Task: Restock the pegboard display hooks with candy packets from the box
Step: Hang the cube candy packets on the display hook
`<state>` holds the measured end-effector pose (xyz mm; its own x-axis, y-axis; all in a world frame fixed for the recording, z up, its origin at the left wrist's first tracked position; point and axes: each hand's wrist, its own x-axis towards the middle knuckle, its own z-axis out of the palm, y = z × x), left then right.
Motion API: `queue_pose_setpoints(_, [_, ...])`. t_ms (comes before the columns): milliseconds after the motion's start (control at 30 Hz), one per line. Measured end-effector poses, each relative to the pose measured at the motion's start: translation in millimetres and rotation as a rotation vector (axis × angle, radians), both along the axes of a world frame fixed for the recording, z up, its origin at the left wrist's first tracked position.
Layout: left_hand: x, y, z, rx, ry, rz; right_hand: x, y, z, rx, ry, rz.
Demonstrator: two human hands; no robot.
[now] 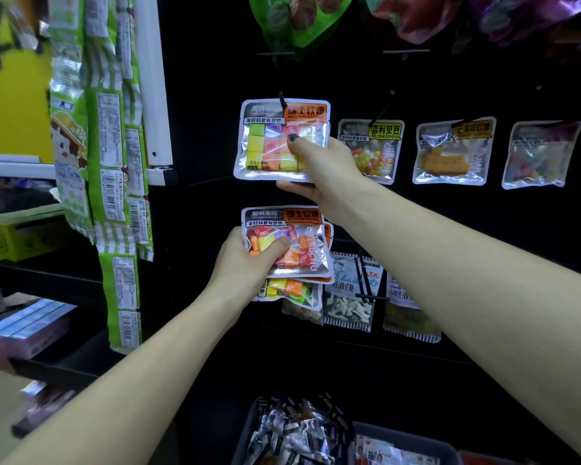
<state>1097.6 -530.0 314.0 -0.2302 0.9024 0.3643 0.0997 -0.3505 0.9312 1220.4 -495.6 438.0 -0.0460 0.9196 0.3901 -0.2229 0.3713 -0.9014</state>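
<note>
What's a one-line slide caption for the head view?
Right hand hangs a candy packet on a pegboard hook; left hand holds spare packets.

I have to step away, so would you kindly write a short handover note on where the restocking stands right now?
Right hand: pinching a colourful soft-candy packet at its right edge, up at the hook; whether it is fully threaded on is unclear.
Left hand: gripping a small stack of matching packets, thumb on the front.
Box: at the bottom, with more packets inside.
Done: hooks to the right each show a packet.
Left: seat the raised packet, hang the stack from the left hand, then take more from the box.
</note>
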Motion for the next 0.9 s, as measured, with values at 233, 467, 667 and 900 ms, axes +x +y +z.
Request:
queue_pose_setpoints(233, [0,8,0,-0.031,-0.02,-0.03,4,28,4,-0.124,-0.05,-0.051])
queue_pose_setpoints(467, [2,22,-2,-0.03,0.0,-0.03,4,87,1,-0.14,-0.05,-0.137])
queue_pose_setpoints(667, [4,34,-12,-0.037,-0.011,-0.065,7,132,1,-0.148,-0.058,-0.178])
queue_pose_setpoints(900, [2,38,-14,-0.03,0.007,-0.08,8,143,-1,-0.243,-0.05,-0.205])
